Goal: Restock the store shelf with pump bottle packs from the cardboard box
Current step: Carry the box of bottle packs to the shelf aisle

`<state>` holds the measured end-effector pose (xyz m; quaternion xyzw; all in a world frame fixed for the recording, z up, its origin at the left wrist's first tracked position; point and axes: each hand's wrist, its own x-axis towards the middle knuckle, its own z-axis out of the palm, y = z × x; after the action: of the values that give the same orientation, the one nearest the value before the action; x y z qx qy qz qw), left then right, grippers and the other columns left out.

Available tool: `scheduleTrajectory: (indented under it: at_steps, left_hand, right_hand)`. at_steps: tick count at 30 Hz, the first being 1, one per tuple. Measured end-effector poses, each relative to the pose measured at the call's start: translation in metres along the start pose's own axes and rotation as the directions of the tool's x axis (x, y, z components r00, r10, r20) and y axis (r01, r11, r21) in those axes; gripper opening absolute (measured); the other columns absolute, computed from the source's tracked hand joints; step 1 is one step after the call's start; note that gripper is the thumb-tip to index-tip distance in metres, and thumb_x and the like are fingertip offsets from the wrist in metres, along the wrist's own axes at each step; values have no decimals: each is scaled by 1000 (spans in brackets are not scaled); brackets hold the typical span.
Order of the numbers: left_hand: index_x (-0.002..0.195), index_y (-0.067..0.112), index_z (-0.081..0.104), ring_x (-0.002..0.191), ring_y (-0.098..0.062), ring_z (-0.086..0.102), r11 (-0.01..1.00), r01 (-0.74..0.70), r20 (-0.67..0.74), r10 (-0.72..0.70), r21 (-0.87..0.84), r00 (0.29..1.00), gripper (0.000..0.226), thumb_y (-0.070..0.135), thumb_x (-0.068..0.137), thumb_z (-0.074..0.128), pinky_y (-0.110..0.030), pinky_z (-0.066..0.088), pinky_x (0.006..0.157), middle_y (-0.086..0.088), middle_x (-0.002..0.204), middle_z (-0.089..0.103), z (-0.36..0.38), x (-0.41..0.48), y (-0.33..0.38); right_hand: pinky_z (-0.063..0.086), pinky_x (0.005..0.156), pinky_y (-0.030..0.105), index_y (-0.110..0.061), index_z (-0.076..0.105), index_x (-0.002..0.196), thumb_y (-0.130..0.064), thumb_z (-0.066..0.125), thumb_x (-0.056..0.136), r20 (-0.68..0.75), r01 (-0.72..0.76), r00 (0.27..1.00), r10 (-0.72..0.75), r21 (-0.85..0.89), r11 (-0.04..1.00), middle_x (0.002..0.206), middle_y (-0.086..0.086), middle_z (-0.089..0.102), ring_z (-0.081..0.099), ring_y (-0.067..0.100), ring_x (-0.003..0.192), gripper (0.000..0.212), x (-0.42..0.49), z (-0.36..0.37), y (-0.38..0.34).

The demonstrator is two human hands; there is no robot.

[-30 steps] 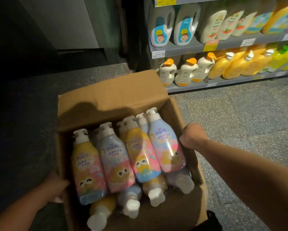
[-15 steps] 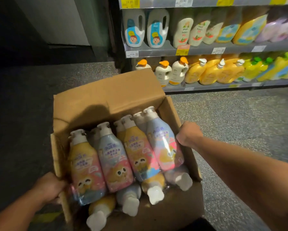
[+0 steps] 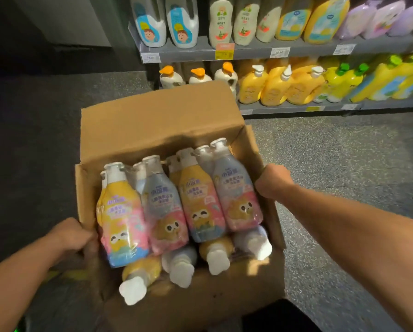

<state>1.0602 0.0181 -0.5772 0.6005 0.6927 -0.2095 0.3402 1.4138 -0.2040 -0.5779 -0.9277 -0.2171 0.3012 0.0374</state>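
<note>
An open cardboard box point(image 3: 157, 121) fills the middle of the view, held off the floor between my hands. My left hand point(image 3: 70, 236) grips its left wall and my right hand point(image 3: 273, 180) grips its right wall. Inside lie several shrink-wrapped pump bottle packs point(image 3: 176, 207), yellow and pale blue with a cartoon animal on pink labels, white pumps pointing away from me. Under them, more bottles point(image 3: 179, 267) point their pumps toward me. The store shelf point(image 3: 284, 52) stands just beyond the box.
The upper shelf carries white, cream, yellow and lilac jugs. On the lower shelf point(image 3: 296, 107) stand orange-capped bottles point(image 3: 198, 75), yellow pump bottles point(image 3: 272, 85) and green-capped ones. Speckled grey floor point(image 3: 344, 164) lies to the right, a dark wall to the left.
The box and both hands have come closer to the shelf, which now looms larger and more to the right. Both hands keep their grip on the box walls.
</note>
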Motion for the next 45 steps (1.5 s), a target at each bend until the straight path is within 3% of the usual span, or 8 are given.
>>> scheduleTrajectory:
  at_steps: [4, 14, 19, 24, 27, 32, 43, 45]
  left_hand:
    - [60, -8, 68, 65, -35, 68, 999, -35, -14, 36, 34, 999, 24, 15, 62, 76, -37, 53, 64, -23, 62, 68, 43, -36, 47]
    - [59, 1, 60, 71, -31, 67, 981, -157, 23, 156, 112, 988, 29, 16, 80, 72, -30, 47, 59, -24, 78, 70, 124, -81, 170]
    - [54, -2, 53, 50, -22, 52, 992, -111, 23, 109, 68, 994, 33, 0, 84, 67, -19, 36, 24, -9, 56, 55, 171, -111, 218]
    - [62, -9, 64, 45, -26, 64, 987, -119, 86, 110, 109, 990, 19, 5, 70, 71, -35, 56, 41, -16, 45, 61, 202, -115, 274]
    - [71, -11, 67, 57, -32, 68, 985, -142, 127, 129, 103, 983, 25, 14, 71, 67, -39, 58, 45, -24, 65, 68, 222, -105, 301]
    - [78, -6, 68, 77, -36, 72, 976, -163, 156, 141, 142, 978, 32, 23, 62, 66, -50, 60, 71, -26, 82, 71, 249, -66, 343]
    - [71, -4, 61, 71, -37, 72, 982, -131, 91, 119, 139, 989, 13, 2, 82, 62, -52, 60, 66, -28, 78, 68, 343, -37, 433]
    - [66, -1, 57, 65, -36, 70, 981, -140, 89, 129, 135, 988, 18, 0, 83, 61, -48, 60, 55, -27, 75, 67, 366, -29, 446]
  right_hand:
    - [51, 84, 36, 4, 63, 112, -12, 54, 89, -18, -38, 999, 37, -22, 999, 115, 22, 65, 62, 37, 109, 29, 12, -26, 52]
    - [52, 88, 40, 5, 63, 111, -10, 55, 86, -44, -224, 974, 224, 8, 975, 117, 25, 65, 62, 39, 110, 31, 42, -73, 185]
    - [52, 82, 38, 5, 64, 107, -12, 57, 87, -31, -170, 985, 171, 24, 985, 113, 25, 65, 63, 39, 106, 28, 77, -100, 242]
    - [49, 78, 34, 4, 63, 110, -14, 56, 90, -8, -196, 981, 196, 27, 980, 115, 22, 65, 62, 36, 108, 27, 118, -128, 288]
    - [51, 79, 35, 3, 63, 112, -14, 58, 89, -18, -248, 968, 249, 52, 967, 116, 23, 64, 62, 37, 108, 29, 139, -139, 310]
    - [52, 88, 36, -1, 64, 115, -12, 55, 88, -39, -330, 942, 332, 52, 943, 121, 21, 63, 61, 36, 114, 30, 172, -149, 338]
    - [46, 72, 32, 6, 66, 104, -8, 59, 86, 31, -280, 960, 279, 72, 957, 109, 27, 67, 64, 38, 103, 24, 285, -126, 414]
    - [47, 75, 32, 4, 66, 104, -9, 60, 85, 30, -277, 961, 275, 68, 959, 109, 26, 67, 64, 38, 104, 24, 309, -116, 430]
